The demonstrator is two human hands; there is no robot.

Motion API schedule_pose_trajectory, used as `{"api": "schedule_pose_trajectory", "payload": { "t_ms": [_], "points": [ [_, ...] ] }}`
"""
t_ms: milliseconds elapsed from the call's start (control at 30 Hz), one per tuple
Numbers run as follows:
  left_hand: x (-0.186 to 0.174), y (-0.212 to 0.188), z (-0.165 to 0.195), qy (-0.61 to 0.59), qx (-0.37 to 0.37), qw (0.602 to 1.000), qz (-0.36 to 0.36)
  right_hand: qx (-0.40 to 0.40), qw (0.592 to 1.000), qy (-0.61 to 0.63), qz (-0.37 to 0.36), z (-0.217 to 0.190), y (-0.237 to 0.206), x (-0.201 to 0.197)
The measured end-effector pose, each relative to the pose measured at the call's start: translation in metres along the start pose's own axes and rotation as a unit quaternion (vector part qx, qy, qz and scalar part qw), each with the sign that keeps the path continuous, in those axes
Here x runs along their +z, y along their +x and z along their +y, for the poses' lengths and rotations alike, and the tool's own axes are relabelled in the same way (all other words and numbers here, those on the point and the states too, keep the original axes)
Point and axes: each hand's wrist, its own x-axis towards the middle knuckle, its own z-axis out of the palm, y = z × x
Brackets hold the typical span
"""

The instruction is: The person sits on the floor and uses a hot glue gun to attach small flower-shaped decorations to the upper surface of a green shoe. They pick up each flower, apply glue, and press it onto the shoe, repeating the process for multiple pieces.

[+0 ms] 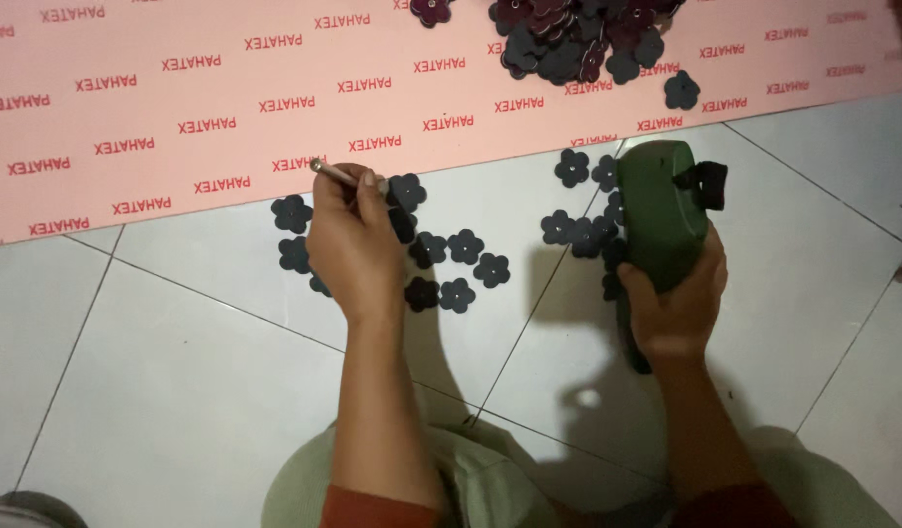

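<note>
Nearest the camera, the person's knees and two forearms filled the bottom of the view, cut off by the lower edge. The right hand had its fingers wrapped tight around a green hand tool, with a black flower piece sitting at the tool's head, toward one o'clock. The left hand had its fingers pinched together on a thin metal-tipped stick pointing to eleven o'clock. To work well here, the tool likely needed a steady, upright grip, with each flower seated squarely before squeezing. Black flower cutouts lay loose on the white tiled floor between the hands. Farther off lay a pink printed sheet, and at twelve o'clock a heap of dark flowers, cropped by the top edge. The tool's working end was hard to make out.
</note>
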Motion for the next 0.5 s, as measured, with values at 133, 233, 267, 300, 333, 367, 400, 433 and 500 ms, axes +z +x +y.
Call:
{"api": "schedule_pose_trajectory", "payload": {
  "t_ms": [133, 233, 267, 300, 333, 367, 400, 433, 500],
  "points": [
    [0.018, -0.005, 0.004, 0.042, 0.0, 0.998, -0.044, 0.005, 1.0, -0.022, 0.006, 0.005, 0.003, -0.002],
    [0.031, -0.014, 0.007, 0.036, -0.031, 0.992, -0.117, 0.049, 0.998, -0.032, -0.015, 0.006, 0.004, -0.002],
    [0.034, -0.016, 0.007, 0.03, -0.035, 0.989, -0.138, 0.034, 0.999, -0.029, -0.007, 0.006, 0.004, -0.002],
    [0.037, -0.018, 0.007, 0.023, -0.037, 0.987, -0.157, 0.017, 1.0, -0.025, 0.001, 0.006, 0.002, -0.002],
    [0.039, -0.018, 0.006, 0.003, -0.025, 0.988, -0.155, -0.002, 1.0, -0.019, 0.008, 0.006, 0.003, -0.001],
    [0.04, -0.017, 0.004, -0.018, -0.013, 0.988, -0.153, 0.001, 1.0, -0.018, 0.008, 0.006, 0.002, 0.0],
    [0.041, -0.017, 0.002, -0.038, -0.002, 0.987, -0.153, 0.005, 1.0, -0.018, 0.008, 0.007, 0.002, 0.0],
    [0.043, -0.016, 0.0, -0.086, -0.03, 0.984, -0.153, 0.011, 1.0, -0.018, 0.008, 0.007, 0.002, 0.0],
    [0.048, -0.013, -0.004, -0.182, -0.086, 0.968, -0.147, 0.013, 1.0, -0.019, 0.005, 0.008, 0.002, 0.0]
  ]
}}
